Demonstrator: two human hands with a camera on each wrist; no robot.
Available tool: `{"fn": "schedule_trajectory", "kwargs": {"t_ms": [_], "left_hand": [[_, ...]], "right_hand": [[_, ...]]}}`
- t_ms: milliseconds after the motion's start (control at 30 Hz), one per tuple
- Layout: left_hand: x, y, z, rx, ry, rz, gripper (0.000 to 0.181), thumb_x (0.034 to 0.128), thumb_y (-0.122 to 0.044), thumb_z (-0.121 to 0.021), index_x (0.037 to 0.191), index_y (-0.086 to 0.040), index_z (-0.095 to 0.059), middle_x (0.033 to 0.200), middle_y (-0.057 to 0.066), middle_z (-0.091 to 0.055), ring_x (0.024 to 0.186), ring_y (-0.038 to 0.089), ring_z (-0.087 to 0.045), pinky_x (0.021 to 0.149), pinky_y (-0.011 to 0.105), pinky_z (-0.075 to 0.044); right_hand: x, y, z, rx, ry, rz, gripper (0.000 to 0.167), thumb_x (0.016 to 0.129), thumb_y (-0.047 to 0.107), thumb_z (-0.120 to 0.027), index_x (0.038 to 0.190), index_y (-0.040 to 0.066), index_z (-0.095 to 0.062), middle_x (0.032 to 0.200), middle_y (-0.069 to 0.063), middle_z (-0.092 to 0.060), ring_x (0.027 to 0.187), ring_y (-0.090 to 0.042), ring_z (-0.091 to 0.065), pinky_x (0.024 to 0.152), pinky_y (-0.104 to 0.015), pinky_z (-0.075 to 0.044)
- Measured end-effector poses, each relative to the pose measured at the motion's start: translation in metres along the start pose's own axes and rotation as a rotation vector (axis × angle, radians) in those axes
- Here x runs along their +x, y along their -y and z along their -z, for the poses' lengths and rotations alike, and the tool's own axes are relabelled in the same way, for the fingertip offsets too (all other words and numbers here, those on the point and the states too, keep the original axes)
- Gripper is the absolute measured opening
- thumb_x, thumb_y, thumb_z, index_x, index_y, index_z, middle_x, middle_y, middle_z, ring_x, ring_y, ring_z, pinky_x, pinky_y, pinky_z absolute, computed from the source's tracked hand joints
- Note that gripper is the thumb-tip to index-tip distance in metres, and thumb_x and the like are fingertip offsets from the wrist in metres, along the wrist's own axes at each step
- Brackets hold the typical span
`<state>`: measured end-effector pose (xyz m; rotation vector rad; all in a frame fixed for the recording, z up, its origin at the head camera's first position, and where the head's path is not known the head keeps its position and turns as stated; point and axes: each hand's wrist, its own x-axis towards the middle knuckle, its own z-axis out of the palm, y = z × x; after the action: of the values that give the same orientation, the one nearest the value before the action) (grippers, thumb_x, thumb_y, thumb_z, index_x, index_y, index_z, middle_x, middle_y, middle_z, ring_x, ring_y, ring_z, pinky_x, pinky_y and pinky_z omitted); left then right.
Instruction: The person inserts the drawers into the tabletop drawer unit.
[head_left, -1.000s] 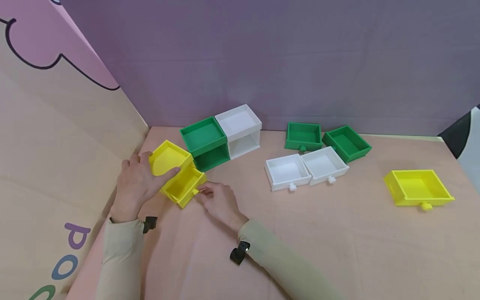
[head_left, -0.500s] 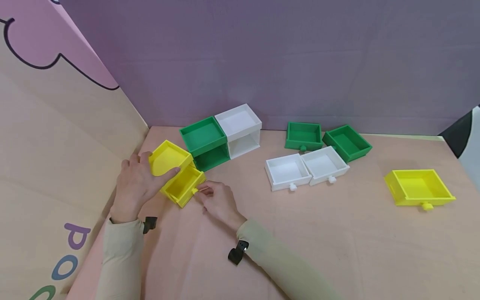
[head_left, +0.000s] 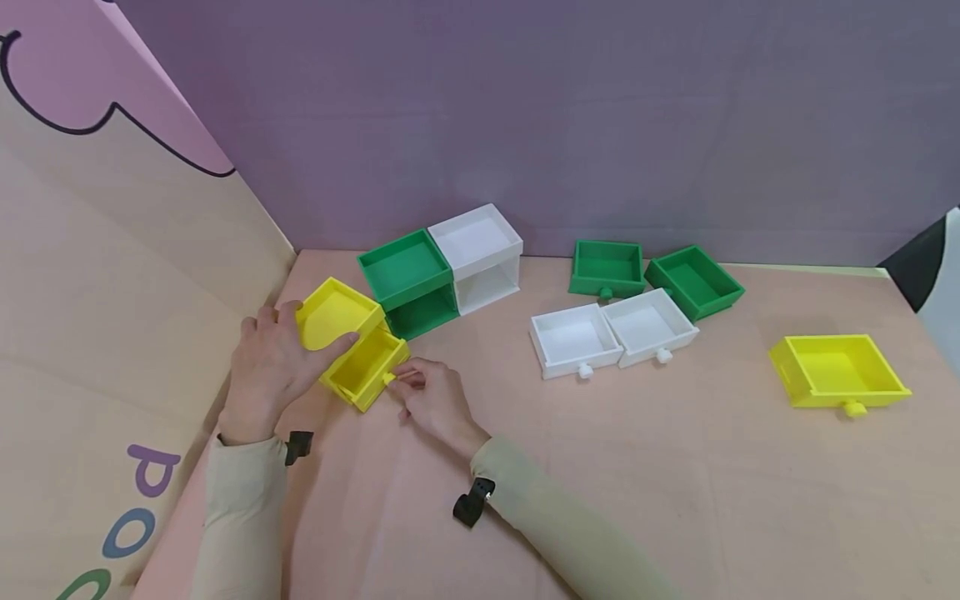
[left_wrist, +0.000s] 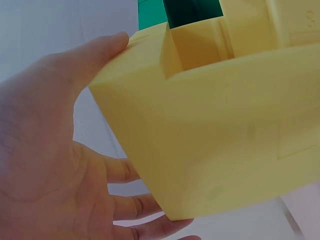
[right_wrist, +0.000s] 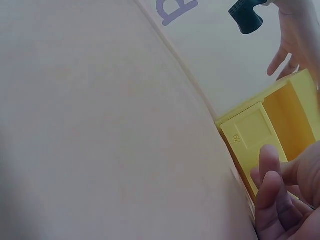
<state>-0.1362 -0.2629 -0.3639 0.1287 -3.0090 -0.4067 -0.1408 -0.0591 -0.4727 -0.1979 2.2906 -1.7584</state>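
R hand (head_left: 438, 398) pinches yel. drawer (right_wrist: 254, 127) mkd. "62" (?)

Left fingers (left_wrist: 131, 206) around yellow casing (left_wrist: 215, 140)

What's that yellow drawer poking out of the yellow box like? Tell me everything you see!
The yellow drawer is bright yellow, looks like smooth plastic, and is open on top with straight walls. Its front has a little yellow knob, which the fingers of the right hand are pinching. It sits partway in the yellow box, with its front toward the lower right of the head view. The part I can see holds nothing; its back end is hidden.
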Motion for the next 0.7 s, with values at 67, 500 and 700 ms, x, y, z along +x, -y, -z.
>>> {"fn": "schedule_trajectory", "kwargs": {"t_ms": [67,500,700], "left_hand": [[0.0004,0.0002,-0.0003,0.001,-0.005,-0.005,0.097,0.0921,-0.069,-0.065,0.146,0.010,-0.047,0.124,0.037,-0.057,0.106,0.050,-0.049,0.076,0.056,-0.052],[0.0002,-0.0015,-0.0004,0.012,-0.023,-0.025,0.096,0.0926,-0.068,-0.065,0.144,0.011,-0.049,0.119,0.035,-0.058,0.103,0.050,-0.051,0.074,0.056,-0.053],[-0.0004,-0.0009,-0.0003,0.016,-0.021,-0.024,0.097,0.0924,-0.069,-0.064,0.144,0.011,-0.049,0.121,0.035,-0.058,0.103,0.050,-0.051,0.074,0.056,-0.053]], "right_hand": [[0.0006,-0.0003,-0.0005,0.005,0.000,0.002,0.020,0.100,0.013,-0.075,0.119,0.008,-0.076,0.106,-0.007,-0.078,0.054,-0.015,-0.068,0.062,-0.024,-0.060],[0.0055,0.0019,-0.0039,0.037,0.005,0.015,0.019,0.101,0.013,-0.074,0.120,0.009,-0.074,0.103,-0.008,-0.077,0.057,-0.016,-0.070,0.064,-0.024,-0.062],[0.0081,0.0010,-0.0065,0.043,0.006,0.000,0.018,0.101,0.013,-0.074,0.119,0.009,-0.074,0.102,-0.007,-0.077,0.057,-0.015,-0.070,0.063,-0.024,-0.062]]}}
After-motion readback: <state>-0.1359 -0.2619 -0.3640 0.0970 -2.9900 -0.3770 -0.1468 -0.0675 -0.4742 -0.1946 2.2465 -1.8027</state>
